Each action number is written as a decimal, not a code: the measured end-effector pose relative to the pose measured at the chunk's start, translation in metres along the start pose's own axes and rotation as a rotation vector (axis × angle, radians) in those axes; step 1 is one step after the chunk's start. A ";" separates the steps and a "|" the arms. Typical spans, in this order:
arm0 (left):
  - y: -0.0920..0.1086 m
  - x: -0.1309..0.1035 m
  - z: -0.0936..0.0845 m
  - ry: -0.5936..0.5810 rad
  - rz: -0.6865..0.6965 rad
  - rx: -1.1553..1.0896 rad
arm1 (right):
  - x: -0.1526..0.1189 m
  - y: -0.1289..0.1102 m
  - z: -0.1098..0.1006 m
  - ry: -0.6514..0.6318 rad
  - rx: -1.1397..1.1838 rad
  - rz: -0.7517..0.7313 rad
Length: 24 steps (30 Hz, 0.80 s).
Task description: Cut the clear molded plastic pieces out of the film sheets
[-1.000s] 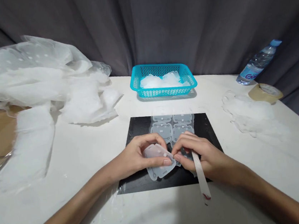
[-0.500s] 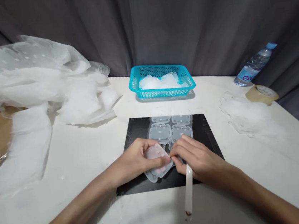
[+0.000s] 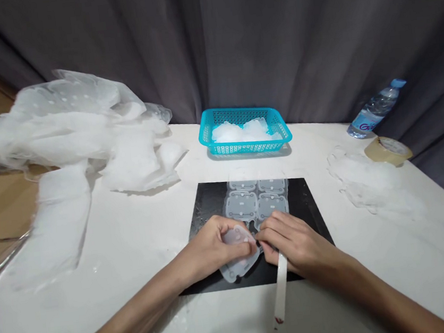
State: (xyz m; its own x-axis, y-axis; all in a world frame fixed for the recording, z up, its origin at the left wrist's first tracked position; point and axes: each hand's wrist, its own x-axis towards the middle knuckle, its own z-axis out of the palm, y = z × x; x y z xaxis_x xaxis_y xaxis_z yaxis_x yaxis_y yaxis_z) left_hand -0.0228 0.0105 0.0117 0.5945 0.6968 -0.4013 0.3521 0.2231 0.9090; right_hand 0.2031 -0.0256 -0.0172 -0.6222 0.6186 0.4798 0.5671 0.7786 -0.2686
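Observation:
My left hand [image 3: 209, 250] is closed on a translucent moulded plastic piece [image 3: 237, 269], thumb on top and fingers behind. Close beside it, my right hand [image 3: 297, 241] has its fingertips pinched at the piece's right edge. A slim white-handled tool [image 3: 280, 293] is tucked in the right hand, its handle sticking out below the palm towards me; its working end is hidden. Beyond the hands lies a translucent moulded sheet [image 3: 241, 205] of several rounded panels, on a black mat [image 3: 310, 204]. Whether the piece is still joined to the sheet I cannot tell.
A turquoise basket [image 3: 249, 146] holding translucent pieces stands at the back. Heaped translucent sheets [image 3: 76, 124] fill the left side by a cardboard box [image 3: 3, 213]. Right are plastic scraps [image 3: 367, 174], a tape roll [image 3: 387, 151] and a water bottle [image 3: 374, 111].
The whole view has shifted slightly, with things appearing a little lower. The piece in my left hand is tilted a bit more; both hands keep their hold at its edge.

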 end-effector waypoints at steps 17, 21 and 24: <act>0.011 -0.016 -0.004 0.127 0.585 -0.017 | 0.011 -0.015 -0.029 0.223 0.534 0.272; 0.009 -0.016 0.000 0.131 0.625 -0.011 | 0.011 -0.023 -0.024 0.355 0.398 0.121; 0.011 -0.018 0.000 0.123 0.652 -0.009 | 0.008 -0.025 -0.024 0.414 0.274 0.053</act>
State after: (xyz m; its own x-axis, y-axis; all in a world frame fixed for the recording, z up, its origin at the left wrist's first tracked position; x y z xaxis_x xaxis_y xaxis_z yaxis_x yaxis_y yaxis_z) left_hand -0.0292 0.0004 0.0283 0.5966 0.7636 0.2468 -0.0581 -0.2657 0.9623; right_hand 0.1969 -0.0424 0.0140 -0.2981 0.6079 0.7359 0.3949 0.7804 -0.4847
